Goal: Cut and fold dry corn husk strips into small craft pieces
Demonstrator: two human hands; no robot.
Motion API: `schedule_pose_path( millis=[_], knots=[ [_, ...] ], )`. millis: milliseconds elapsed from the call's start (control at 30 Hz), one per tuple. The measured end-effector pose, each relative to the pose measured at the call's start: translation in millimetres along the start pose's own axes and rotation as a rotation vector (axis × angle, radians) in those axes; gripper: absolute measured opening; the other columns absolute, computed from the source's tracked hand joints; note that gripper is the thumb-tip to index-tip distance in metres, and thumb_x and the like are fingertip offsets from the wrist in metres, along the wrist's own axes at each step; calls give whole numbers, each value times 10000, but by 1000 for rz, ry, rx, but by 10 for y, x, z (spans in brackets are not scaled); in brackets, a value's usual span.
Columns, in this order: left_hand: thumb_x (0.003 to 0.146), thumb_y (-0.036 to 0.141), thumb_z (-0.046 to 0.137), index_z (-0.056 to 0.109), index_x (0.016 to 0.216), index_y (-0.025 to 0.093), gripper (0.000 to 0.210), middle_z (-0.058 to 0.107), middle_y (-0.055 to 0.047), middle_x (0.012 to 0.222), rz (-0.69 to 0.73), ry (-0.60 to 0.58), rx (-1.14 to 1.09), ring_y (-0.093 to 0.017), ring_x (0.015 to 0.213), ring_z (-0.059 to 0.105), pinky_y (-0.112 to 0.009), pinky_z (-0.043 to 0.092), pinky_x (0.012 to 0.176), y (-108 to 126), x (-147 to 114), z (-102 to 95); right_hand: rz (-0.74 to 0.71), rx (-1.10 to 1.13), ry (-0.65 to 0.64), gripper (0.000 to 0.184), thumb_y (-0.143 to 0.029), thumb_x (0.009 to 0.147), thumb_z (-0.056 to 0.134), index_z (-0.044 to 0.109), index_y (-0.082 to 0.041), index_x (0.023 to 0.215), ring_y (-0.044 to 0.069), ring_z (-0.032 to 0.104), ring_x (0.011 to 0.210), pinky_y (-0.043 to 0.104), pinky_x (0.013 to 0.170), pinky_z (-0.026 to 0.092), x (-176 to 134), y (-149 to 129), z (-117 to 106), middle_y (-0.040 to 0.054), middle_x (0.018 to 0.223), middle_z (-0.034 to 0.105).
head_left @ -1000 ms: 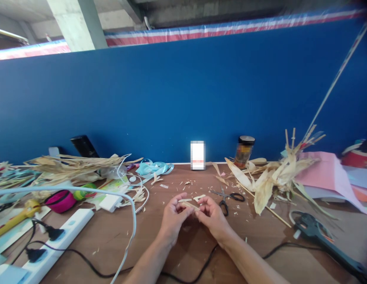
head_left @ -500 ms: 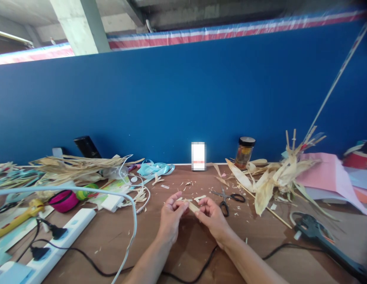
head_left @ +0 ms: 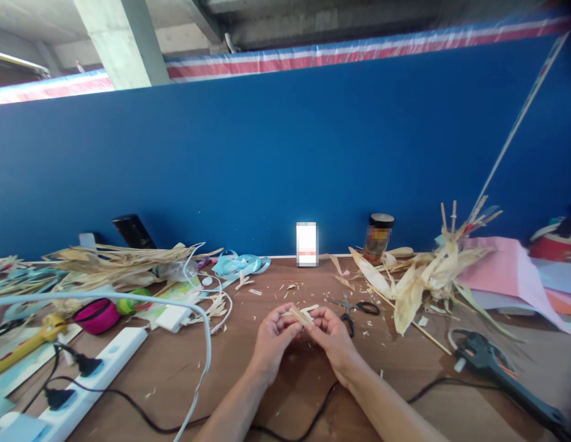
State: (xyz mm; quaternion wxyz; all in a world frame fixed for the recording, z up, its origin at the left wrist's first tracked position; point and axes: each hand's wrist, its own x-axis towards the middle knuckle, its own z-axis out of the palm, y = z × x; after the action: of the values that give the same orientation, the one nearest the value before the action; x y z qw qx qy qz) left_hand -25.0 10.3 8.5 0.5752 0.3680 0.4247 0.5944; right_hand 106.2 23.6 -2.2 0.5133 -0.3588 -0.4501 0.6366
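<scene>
Faces a blue partition panel [head_left: 285, 147], stretching across the full width behind a brown wood-grain tabletop [head_left: 239, 344]. Shows red, white and blue striped sheeting [head_left: 290, 60] along the panel's upper edge. Includes, at upper left, a pale concrete pillar [head_left: 122, 43] under a bare grey ceiling [head_left: 41, 21], near a bright strip [head_left: 18, 60]. Looks brightest around the pillar, darkening toward the upper right corner.

Two hands [head_left: 274, 341] [head_left: 331, 339], two black plugs [head_left: 88, 363] [head_left: 59, 398], one jar [head_left: 378, 238]
</scene>
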Motion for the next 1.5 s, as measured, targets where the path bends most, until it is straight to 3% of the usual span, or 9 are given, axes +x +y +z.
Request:
schedule_pose_path(
  millis=[133,267,400,633,867,1100,1500],
  knots=[
    [590,276,696,593,753,137,238,632,-12,662,-3,60,54,-105,594,567,-179,428,535,-57,12,-38,-11,-60,-27,252,-262,659,649,462,-187,811,69,439,505,185,495,306,-1,12,12,-55,586,530],
    [610,286,678,579,681,140,190,618,-4,660,-8,72,60,-104,607,557,-171,415,527,-73,24,-68,-74,-191,-54,197,-281,686,621,494,-181,797,94,473,550,205,525,337,-22,29,31,-30,618,557],
    [622,279,670,589,658,133,171,595,5,611,24,51,113,-90,557,526,-180,411,538,-56,15,-56,-135,-282,-106,163,-322,727,577,510,-174,736,104,474,579,214,547,351,-45,7,48,-18,637,550],
    [665,270,640,584,656,132,149,551,20,570,-14,-59,129,-60,513,464,-153,360,482,-36,-18,-49,-131,-341,-76,195,-352,736,562,512,-164,727,100,449,561,211,536,344,-2,41,3,-21,610,527],
    [676,259,638,583,699,134,138,529,38,534,-35,-18,35,-33,468,449,-123,354,444,-63,-5,-59,-176,-499,-65,210,-346,750,527,482,-161,662,84,387,514,196,498,315,-4,65,16,-44,553,449],
    [624,232,687,588,714,133,166,569,24,556,-167,49,-102,-43,488,522,-124,433,465,-54,13,-50,-181,-612,-81,184,-316,769,482,503,-161,671,91,414,518,191,492,321,-35,8,32,-28,566,492],
    [638,231,678,577,683,114,161,559,19,539,-121,29,-165,-43,490,520,-128,448,496,-63,43,-72,-265,-849,-85,158,-269,771,453,499,-171,657,103,442,527,195,496,310,-61,50,24,-22,567,517]
  ],
)
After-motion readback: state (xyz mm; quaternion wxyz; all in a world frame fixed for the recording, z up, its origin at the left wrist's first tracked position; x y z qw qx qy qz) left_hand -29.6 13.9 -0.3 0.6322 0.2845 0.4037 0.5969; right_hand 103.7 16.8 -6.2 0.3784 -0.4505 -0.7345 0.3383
